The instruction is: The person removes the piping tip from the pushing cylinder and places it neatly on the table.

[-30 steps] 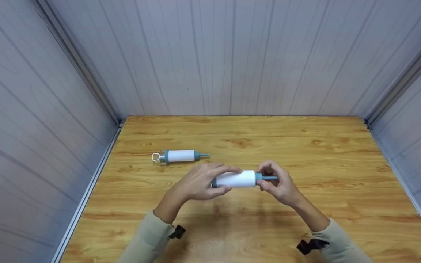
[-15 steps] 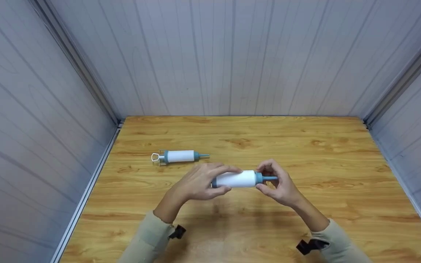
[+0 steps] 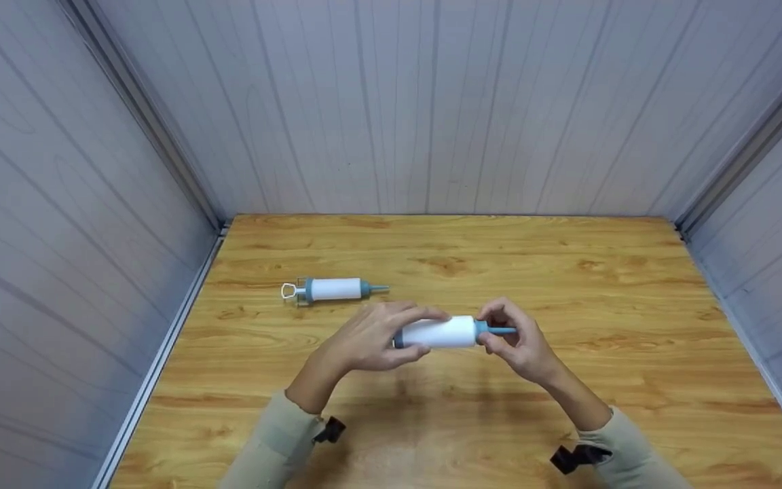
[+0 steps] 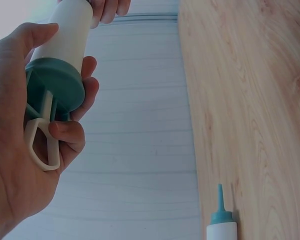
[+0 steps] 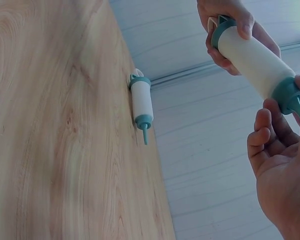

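A large syringe (image 3: 445, 332), with a white barrel and teal end pieces, is held level above the table. My left hand (image 3: 377, 336) grips its barrel near the plunger end. In the left wrist view, the white loop handle (image 4: 54, 157) and teal collar (image 4: 62, 82) lie within that hand's palm and fingers. With thumb and fingers, my right hand (image 3: 523, 346) pinches the teal nozzle cap (image 5: 287, 95) at the other end. The slim nozzle tip points right, partly hidden by that hand in the right wrist view.
A second, similar syringe (image 3: 337, 289) lies on the wooden table (image 3: 635, 380), behind my left hand, its nozzle pointing right. Pale panels (image 3: 391, 109) enclose the table at the back and both sides.
My right thumb and fingers shift around the nozzle cap, uncovering more of it half a second ago, then covering it again. The left hand and both syringes keep their places.
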{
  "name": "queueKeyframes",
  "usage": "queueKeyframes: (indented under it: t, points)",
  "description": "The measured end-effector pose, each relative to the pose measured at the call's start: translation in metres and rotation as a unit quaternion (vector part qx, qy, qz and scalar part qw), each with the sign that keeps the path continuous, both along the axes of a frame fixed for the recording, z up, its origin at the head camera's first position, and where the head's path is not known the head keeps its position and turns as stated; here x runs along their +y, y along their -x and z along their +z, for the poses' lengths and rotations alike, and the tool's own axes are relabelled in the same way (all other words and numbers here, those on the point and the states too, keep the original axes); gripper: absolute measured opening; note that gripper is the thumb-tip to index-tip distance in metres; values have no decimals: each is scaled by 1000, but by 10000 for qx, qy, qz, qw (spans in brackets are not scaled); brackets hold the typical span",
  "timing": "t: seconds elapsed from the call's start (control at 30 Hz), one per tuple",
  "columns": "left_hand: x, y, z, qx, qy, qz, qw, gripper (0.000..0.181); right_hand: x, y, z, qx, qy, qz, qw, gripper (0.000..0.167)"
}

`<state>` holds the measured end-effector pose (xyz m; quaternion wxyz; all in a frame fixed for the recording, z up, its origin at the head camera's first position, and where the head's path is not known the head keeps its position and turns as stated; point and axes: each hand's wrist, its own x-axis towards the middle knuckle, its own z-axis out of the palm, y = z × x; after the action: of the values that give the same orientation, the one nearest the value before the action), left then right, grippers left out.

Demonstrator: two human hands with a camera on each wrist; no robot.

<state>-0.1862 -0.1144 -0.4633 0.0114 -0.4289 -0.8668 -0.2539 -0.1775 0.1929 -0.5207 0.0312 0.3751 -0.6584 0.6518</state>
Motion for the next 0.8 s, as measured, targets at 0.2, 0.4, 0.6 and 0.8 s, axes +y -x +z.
queueKeyframes:
  t: [0.2,0.4,0.6,0.8]
  points:
    - [0,0,-1,15,21,30,10000,51,1,0,1,221,-3,-122,9997,26]
    - [0,1,-2,96,34,17,9999,50,2,0,-1,458,60,-118,9989,34]
    - [-1,1,-3,141,-1,-3,9999,49,1,-2,0,343,-401,-127,9985,33]
    - [-2,0,-2,169,-40,-4,9998,50,1,-2,1,196,-371,-77,9991,26]
